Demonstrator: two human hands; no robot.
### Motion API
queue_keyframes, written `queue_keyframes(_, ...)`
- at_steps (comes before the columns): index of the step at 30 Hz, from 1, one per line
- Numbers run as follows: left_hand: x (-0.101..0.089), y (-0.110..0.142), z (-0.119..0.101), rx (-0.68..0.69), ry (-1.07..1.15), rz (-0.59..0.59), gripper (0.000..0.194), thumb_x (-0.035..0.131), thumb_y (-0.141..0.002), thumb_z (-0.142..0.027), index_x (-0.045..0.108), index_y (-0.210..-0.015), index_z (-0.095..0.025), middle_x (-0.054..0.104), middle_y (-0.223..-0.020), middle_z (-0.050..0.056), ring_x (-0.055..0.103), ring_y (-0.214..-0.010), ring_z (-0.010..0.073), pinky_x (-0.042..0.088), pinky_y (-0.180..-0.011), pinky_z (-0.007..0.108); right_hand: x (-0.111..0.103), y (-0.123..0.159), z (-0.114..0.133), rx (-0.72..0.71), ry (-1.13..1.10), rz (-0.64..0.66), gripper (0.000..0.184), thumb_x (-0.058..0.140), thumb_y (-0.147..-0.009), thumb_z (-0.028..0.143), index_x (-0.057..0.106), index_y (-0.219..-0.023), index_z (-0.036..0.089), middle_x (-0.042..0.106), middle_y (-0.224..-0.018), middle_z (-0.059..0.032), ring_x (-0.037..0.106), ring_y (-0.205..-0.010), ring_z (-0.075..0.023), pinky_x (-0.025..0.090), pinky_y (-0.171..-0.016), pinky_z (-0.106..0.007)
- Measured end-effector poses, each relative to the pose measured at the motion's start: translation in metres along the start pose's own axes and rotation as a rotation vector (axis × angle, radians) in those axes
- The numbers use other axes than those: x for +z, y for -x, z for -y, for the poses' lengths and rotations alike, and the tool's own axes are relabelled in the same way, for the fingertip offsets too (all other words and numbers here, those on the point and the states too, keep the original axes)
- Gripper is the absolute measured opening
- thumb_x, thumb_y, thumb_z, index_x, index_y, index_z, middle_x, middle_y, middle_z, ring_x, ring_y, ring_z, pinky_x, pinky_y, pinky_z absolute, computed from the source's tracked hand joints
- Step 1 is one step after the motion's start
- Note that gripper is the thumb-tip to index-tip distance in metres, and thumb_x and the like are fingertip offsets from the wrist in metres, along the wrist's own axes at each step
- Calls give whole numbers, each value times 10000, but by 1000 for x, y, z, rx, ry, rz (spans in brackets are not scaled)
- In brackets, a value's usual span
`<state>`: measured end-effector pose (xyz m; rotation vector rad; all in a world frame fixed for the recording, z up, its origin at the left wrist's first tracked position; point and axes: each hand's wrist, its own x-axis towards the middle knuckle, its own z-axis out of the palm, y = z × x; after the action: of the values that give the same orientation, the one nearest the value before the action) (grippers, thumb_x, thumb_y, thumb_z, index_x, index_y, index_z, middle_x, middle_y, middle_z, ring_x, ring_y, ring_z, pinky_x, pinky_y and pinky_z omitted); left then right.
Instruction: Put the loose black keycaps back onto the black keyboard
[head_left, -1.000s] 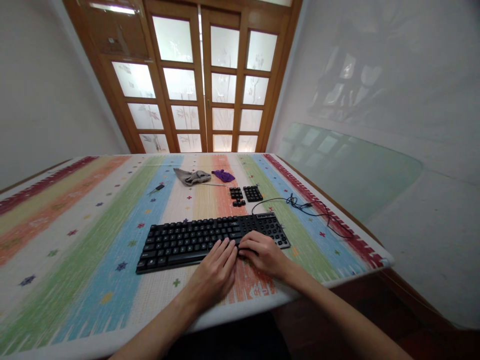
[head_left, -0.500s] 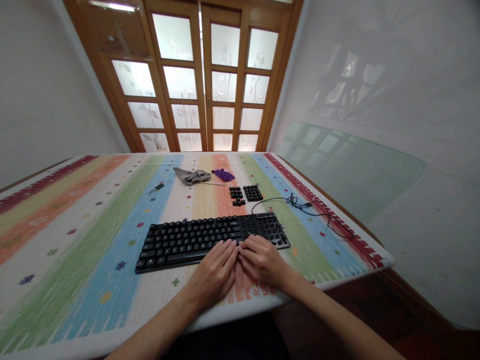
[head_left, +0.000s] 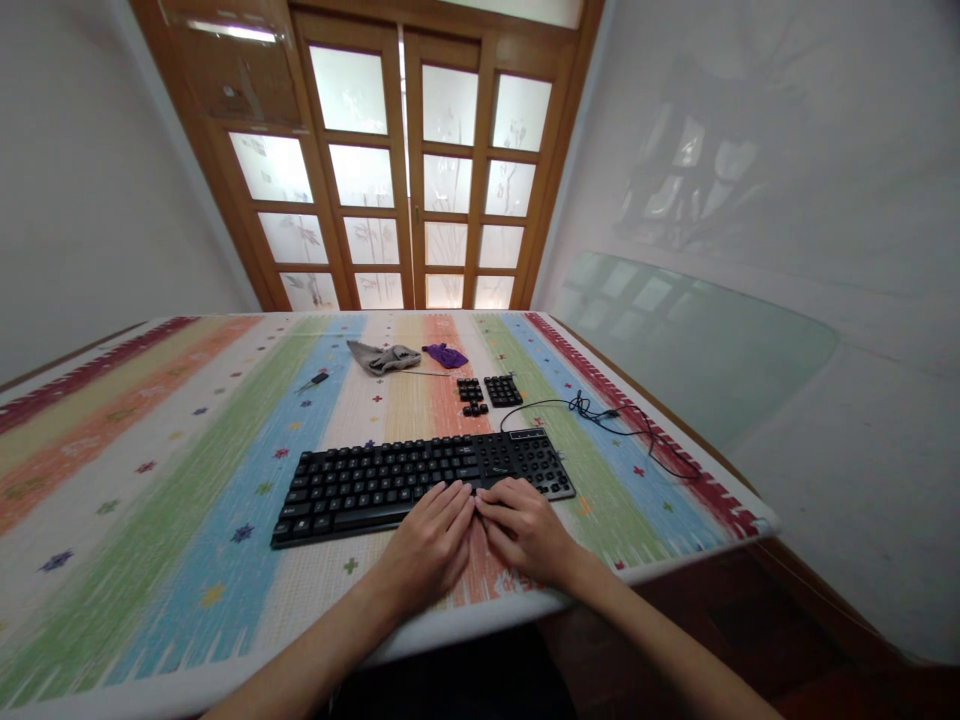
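Keyboard (head_left: 390, 482) is set near the front edge of the table (head_left: 172, 480), long side toward the person, slightly angled, right end farther off. Its front edge, right of the space bar, is covered by both hands. Left hand (head_left: 433, 545): laid over the front edge, fingers close together and stretched out, fingertips on the keyboard; thumb is hidden, so whether the edge is gripped cannot be told. Right hand (head_left: 525, 530): placed just beside it, fingers bent and drawn together at the same edge, fingertips almost meeting the left ones; whether anything small is pinched there cannot be told. Main keys are seen in place; the right section looks stripped to bare mounts.

Loose caps (head_left: 502, 391) are laid out behind the keyboard in neat groups: a larger block at right, a smaller one beside it, a few below that one. Cable (head_left: 592, 410) is run from the keyboard's back edge and left loosely tangled at right. Farther back, grey cloth (head_left: 384, 358) and purple cloth (head_left: 445, 356) are crumpled near each other, with a thin rod (head_left: 426, 374) in front. Small black item (head_left: 319, 379) is placed to the left, too small to identify.
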<state>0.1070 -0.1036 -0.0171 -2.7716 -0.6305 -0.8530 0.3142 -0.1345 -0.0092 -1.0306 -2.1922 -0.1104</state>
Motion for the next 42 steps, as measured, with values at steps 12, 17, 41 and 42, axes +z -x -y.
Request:
queue_keyframes(12,-4,-28,31,-96,-62,255,622,521,-967,-519,461,-1460,-145,413,-1564,135,355,-1455,360,324,-1168,536,-33,25,-46,313,7,84,558,660,-892,335,531,-1423,223,471,-1525,-122,359,-1450,-325,356,-1162,-600)
queue_keyframes(17,-11,-37,50,-202,-22,388,1015,474,-805,-847,368,-1531,-146,370,-1579,183,316,-1452,440,252,-1166,610,-45,36,-73,496,-21,207,908,758,-781,524,374,-1538,202,263,-1632,-157,201,-1522,-365,250,-1214,-612)
queue_keyframes(41,-29,-38,81,-256,98,478,1144,675,-656,-775,321,-1533,-132,427,-1539,195,446,-1361,394,299,-1151,532,-32,24,-66,585,-52,195,1006,809,-702,539,388,-1535,163,384,-1565,-179,381,-1448,-367,342,-1189,-566)
queue_keyframes(42,-30,-36,84,-260,96,482,1145,675,-659,-773,315,-1534,-129,416,-1545,199,436,-1372,393,289,-1158,535,-30,21,-66,583,-51,196,1007,809,-700,543,389,-1534,166,380,-1567,-180,377,-1450,-368,341,-1188,-567)
